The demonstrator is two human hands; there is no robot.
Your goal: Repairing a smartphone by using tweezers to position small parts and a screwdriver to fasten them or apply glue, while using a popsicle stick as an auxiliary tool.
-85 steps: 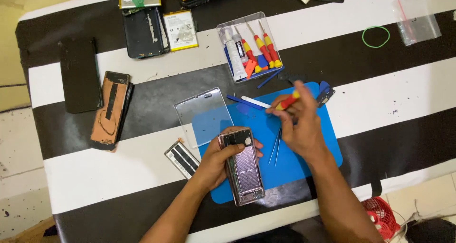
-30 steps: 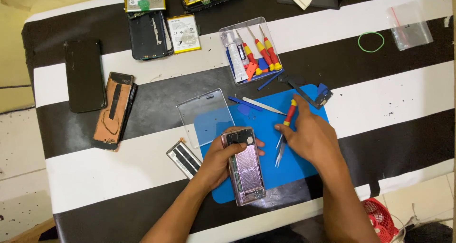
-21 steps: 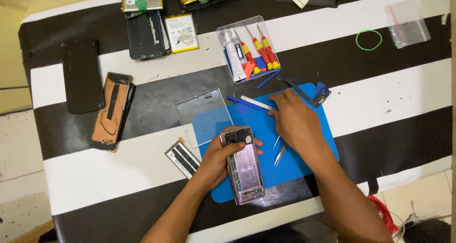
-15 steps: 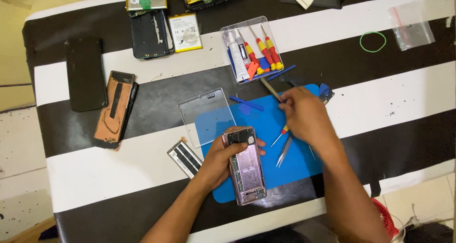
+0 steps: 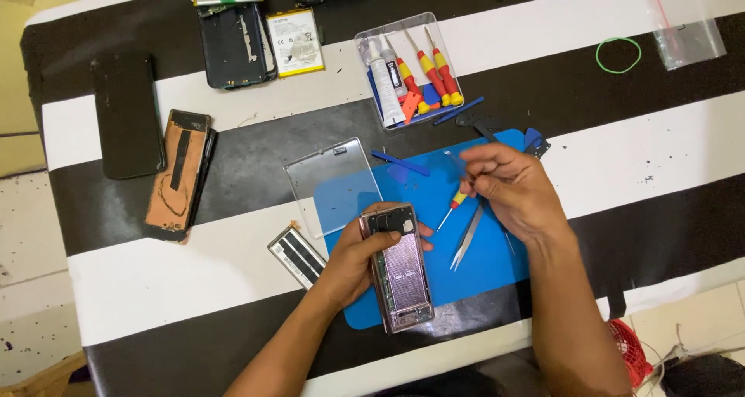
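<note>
Left hand [image 5: 358,259] clamps the opened phone [image 5: 400,266] flat on the blue mat [image 5: 497,249], so it can't slide. Right hand [image 5: 508,187] is pinched shut around something thin, can't tell what, screwdriver [image 5: 452,206] and tweezers [image 5: 466,238] just beside it.

The phone [image 5: 402,269] lies on the mat [image 5: 497,249], under the left hand [image 5: 358,257]. The tweezers [image 5: 467,236] lie just right of it. The tool box [image 5: 407,71] sits behind the mat, and the clear cover [image 5: 330,183] overlaps its left edge.
</note>
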